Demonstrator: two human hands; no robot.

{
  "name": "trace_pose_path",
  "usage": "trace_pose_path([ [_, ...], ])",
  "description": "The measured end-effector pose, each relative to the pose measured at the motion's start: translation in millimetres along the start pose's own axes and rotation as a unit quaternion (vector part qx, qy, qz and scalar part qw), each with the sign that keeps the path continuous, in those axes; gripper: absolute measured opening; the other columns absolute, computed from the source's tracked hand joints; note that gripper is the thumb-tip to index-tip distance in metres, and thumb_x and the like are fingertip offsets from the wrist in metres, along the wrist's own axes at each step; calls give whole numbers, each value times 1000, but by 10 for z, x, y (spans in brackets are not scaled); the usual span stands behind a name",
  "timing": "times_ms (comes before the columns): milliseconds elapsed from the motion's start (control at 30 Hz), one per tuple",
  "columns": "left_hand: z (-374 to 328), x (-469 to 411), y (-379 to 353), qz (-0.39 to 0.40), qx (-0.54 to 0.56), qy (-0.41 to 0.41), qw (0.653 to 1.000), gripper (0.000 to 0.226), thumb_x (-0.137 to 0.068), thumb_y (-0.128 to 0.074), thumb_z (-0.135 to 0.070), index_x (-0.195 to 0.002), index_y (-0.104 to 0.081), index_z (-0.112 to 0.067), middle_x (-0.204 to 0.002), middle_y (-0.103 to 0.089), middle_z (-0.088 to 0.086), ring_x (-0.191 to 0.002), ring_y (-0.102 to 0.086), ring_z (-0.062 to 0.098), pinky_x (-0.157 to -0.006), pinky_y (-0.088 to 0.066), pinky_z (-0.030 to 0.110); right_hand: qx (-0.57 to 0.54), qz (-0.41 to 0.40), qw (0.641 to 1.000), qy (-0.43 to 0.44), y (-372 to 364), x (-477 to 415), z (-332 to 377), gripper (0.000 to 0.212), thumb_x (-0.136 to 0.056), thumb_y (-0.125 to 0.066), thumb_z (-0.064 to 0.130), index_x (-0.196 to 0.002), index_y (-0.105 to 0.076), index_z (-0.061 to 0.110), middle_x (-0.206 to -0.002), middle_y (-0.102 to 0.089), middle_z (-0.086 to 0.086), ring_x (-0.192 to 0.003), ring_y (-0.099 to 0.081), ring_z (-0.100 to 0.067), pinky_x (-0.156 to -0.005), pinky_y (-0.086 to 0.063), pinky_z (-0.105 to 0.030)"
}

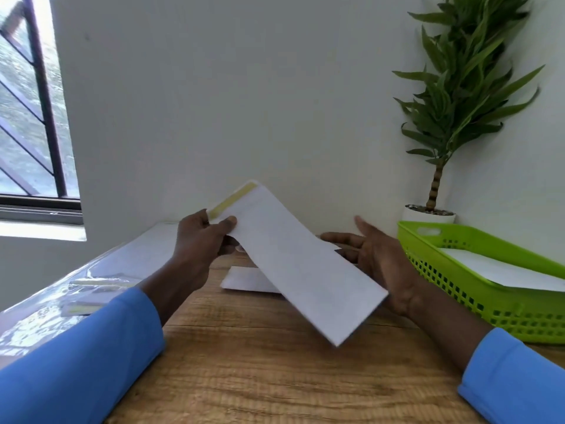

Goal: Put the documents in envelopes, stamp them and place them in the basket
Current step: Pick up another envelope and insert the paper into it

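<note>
A long white envelope (293,258) with a yellow adhesive strip on its flap hangs tilted above the wooden table (275,377). My left hand (201,240) pinches its upper end near the flap. My right hand (379,258) is behind the lower end, fingers spread, palm against the envelope's edge. A folded white paper (244,280) lies flat on the table under the envelope. The green plastic basket (458,289) stands at the right with a white envelope (501,267) inside it.
A clear plastic pack of envelopes (91,283) lies along the table's left side. A potted plant (434,209) stands in the back right corner behind the basket. The wall is close behind; a window is at the left.
</note>
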State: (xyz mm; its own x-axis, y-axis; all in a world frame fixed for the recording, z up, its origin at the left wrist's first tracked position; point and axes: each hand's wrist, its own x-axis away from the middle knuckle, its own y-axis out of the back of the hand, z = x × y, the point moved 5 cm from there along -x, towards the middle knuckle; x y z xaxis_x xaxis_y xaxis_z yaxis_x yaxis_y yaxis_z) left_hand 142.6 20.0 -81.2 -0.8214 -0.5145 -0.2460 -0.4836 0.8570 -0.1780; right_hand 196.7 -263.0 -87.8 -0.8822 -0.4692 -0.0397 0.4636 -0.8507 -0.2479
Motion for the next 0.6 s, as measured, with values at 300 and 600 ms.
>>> trace_pose_path([
  [300, 53, 222, -204, 75, 185, 136, 970, 25, -88, -73, -5, -110, -64, 5, -88, -79, 16, -74, -78, 23, -69, -65, 31, -47, 57, 987, 142, -197, 112, 54, 116, -50, -61, 94, -143, -53, 25, -137, -65, -10, -114, -67, -44, -93, -55, -55],
  [600, 177, 829, -766, 380, 67, 218, 896, 37, -89, -69, -24, -118, -63, -2, -99, -73, 19, -68, -69, 20, -59, -60, 28, -200, -5, 955, 218, -373, 144, 68, 54, -75, -76, 60, -107, -69, 17, -103, -66, -12, -107, -61, -32, -99, -44, -53],
])
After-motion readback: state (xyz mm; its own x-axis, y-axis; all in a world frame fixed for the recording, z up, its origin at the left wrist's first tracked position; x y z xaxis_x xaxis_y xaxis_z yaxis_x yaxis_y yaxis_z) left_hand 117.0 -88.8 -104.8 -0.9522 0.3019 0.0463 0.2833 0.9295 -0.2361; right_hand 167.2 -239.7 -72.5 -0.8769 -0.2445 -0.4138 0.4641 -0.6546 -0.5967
